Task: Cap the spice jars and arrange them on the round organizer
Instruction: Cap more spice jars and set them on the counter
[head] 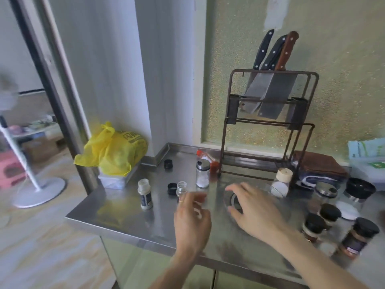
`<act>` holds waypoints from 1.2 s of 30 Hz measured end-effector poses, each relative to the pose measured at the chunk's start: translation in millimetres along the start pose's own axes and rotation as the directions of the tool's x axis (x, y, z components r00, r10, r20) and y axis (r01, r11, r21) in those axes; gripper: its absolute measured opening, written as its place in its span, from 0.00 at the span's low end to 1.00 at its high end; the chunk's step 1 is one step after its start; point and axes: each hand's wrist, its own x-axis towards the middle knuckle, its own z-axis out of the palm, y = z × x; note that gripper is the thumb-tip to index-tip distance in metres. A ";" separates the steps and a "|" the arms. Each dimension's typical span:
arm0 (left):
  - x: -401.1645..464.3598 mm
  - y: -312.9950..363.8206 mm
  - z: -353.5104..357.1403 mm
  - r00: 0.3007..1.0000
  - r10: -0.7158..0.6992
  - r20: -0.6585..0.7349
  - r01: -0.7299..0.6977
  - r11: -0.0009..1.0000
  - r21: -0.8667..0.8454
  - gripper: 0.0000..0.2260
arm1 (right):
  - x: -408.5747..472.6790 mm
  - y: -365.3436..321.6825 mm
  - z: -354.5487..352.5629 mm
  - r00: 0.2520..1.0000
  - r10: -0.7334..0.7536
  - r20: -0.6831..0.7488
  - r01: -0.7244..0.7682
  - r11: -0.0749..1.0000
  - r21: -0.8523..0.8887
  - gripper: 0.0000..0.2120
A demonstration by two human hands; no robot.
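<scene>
An uncapped glass jar (181,187) stands on the steel counter (129,213), with a black cap (172,188) beside it. My left hand (191,220) hovers just in front of that jar, blurred, fingers loosely curled and nothing seen in its grip. My right hand (254,207) is spread flat over the round organizer (231,199). Another uncapped jar with a dark label (145,193) stands to the left. A second black cap (168,164) lies further back. A steel-lidded jar of white powder (202,174) stands behind. Three black-capped spice jars (313,227) cluster at the right.
A knife rack (268,122) stands against the back wall, with a beige-capped jar (282,180) and a red-capped bottle (208,161) near its foot. A yellow bag (112,151) sits on a box at the left corner. Folded cloth (318,163) lies back right. The counter ends at left.
</scene>
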 end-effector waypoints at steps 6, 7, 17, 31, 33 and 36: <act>17.4 -56.5 -35.2 0.989 -0.081 -0.128 0.091 0.993 0.081 0.15 | 79.2 -66.6 38.5 0.999 -0.037 -0.011 0.038 0.967 0.252 0.21; 19.6 -63.0 -34.5 0.991 -0.089 -0.103 0.099 0.990 0.096 0.18 | 97.1 -72.0 40.0 1.000 -0.016 -0.016 0.020 0.952 0.306 0.18; 56.6 -71.4 -13.4 0.976 -0.214 0.045 0.207 0.970 0.131 0.11 | 223.9 -107.4 75.9 0.856 -0.096 0.508 0.041 0.992 0.120 0.16; 37.1 -65.3 -70.3 0.980 -0.183 -0.083 0.190 0.977 0.094 0.12 | 178.3 -92.0 61.0 0.963 -0.037 0.265 -0.151 0.740 0.655 0.18; 34.1 -54.0 -65.8 0.985 -0.155 -0.075 0.160 0.984 0.072 0.12 | 159.9 -79.1 29.0 0.958 -0.065 0.278 -0.236 0.366 0.900 0.17; 28.7 -31.6 -53.9 0.993 -0.106 -0.046 0.107 0.994 0.036 0.11 | 127.8 -59.8 -10.1 0.968 -0.169 0.185 -0.108 0.388 0.916 0.11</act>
